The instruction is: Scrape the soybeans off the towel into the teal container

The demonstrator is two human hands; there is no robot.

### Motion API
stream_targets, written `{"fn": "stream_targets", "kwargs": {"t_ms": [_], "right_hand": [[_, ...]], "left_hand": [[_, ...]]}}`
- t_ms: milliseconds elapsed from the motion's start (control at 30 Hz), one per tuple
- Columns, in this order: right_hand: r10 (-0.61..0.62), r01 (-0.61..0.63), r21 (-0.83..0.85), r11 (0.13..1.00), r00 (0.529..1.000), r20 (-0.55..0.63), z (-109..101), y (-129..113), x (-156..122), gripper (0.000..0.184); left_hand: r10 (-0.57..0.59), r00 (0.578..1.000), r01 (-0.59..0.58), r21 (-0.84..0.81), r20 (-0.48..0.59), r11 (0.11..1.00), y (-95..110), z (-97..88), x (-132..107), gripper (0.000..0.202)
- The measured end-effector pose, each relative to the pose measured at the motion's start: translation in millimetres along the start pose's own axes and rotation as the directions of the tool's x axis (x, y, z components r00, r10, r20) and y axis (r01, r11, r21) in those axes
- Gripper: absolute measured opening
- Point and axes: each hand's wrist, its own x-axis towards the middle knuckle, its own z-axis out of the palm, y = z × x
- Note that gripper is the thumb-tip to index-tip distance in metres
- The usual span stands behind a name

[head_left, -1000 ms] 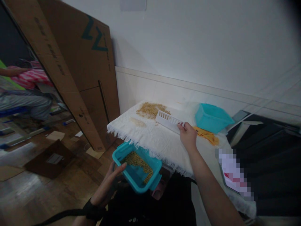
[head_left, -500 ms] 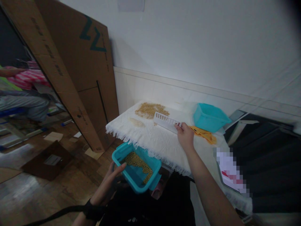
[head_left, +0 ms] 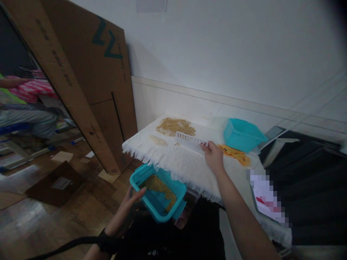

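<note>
My right hand [head_left: 214, 157] grips one end of a white slotted plastic panel [head_left: 189, 141] standing on edge on the white fringed cloth [head_left: 173, 159], just in front of a pile of tan beans [head_left: 175, 126]. My left hand [head_left: 130, 203] holds a teal plastic basket [head_left: 158, 196] below the table's near edge; the basket has tan beans [head_left: 158, 186] in it. A small pale heap [head_left: 157, 140] lies left of the panel.
A second teal basket [head_left: 242, 134] stands at the table's back right, with yellow-orange scraps [head_left: 235, 153] beside it. Tall cardboard sheets [head_left: 89, 79] lean against the wall at left. A person sits at far left [head_left: 24, 104]. Cardboard pieces [head_left: 58, 182] lie on the wooden floor.
The white panel in my right hand has shifted slightly left and toward me along the cloth, in front of the bean pile. My left hand and the basket have barely moved.
</note>
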Motion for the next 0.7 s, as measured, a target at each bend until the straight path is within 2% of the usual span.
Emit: {"fn": "stream_targets", "kwargs": {"t_ms": [467, 700], "right_hand": [[-0.008, 0.001, 0.088, 0.996, 0.997, 0.071, -3.5, 2.5, 2.4, 0.034], [0.010, -0.028, 0.162, 0.986, 0.993, 0.114, -4.4, 15.4, 6.9, 0.036]], "left_hand": [[0.013, 1.000, -0.013, -0.008, -0.022, 1.000, -0.1, -2.7, 1.4, 0.095], [0.003, 1.000, -0.003, 0.001, -0.018, 1.000, 0.7, -1.5, 0.2, 0.091]]}}
